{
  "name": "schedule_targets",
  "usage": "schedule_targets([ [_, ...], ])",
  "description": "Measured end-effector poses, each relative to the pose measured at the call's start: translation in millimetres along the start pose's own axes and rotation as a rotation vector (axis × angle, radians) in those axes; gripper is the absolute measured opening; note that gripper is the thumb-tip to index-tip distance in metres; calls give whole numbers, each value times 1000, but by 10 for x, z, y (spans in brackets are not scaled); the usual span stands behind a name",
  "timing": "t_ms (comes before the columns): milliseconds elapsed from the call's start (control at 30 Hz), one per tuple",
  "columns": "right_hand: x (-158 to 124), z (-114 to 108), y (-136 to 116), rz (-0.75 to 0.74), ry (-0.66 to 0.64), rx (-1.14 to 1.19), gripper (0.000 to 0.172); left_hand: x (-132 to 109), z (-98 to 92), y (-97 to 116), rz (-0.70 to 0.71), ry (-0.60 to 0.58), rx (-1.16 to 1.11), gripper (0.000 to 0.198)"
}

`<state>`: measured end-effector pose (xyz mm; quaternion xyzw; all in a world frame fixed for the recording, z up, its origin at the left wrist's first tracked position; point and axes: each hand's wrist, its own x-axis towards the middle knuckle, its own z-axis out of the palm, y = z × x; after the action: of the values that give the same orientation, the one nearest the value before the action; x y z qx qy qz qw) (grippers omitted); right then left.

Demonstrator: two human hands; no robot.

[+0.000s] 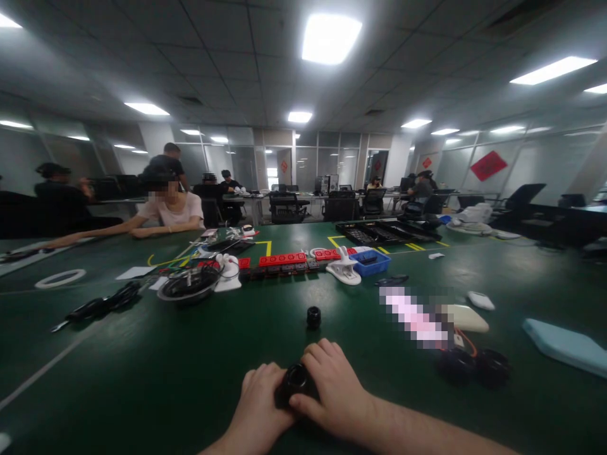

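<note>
Both hands meet at the near edge of the green table (pixel 142 379) on a small black ring part (pixel 296 378): left hand (pixel 258 404) curled against its left side, right hand (pixel 332 385) fingers bent over it, gripping. A second black ring (pixel 313 316) sits just beyond. Farther back, blue bin (pixel 371 263) holds a dark item; round tray (pixel 188 285) holds coiled black cable.

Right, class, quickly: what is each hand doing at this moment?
Left hand: closed around the small black round part.
Right hand: fingers curled over the same part, gripping it.
</note>
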<state>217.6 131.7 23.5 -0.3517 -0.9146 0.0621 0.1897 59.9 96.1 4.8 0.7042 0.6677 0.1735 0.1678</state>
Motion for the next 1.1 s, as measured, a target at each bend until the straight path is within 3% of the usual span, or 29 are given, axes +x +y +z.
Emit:
schedule_targets([
  [300, 27, 1, -43, -4, -20, -8, 44, -31, -30, 8, 92, -26, 12, 16],
  [633, 21, -86, -65, -87, -54, 12, 38, -20, -45, 15, 140, -68, -5, 21],
  [1100, -46, 7, 1, -302, 38, 158, 32, -79, -140, 124, 85, -111, 19, 21],
])
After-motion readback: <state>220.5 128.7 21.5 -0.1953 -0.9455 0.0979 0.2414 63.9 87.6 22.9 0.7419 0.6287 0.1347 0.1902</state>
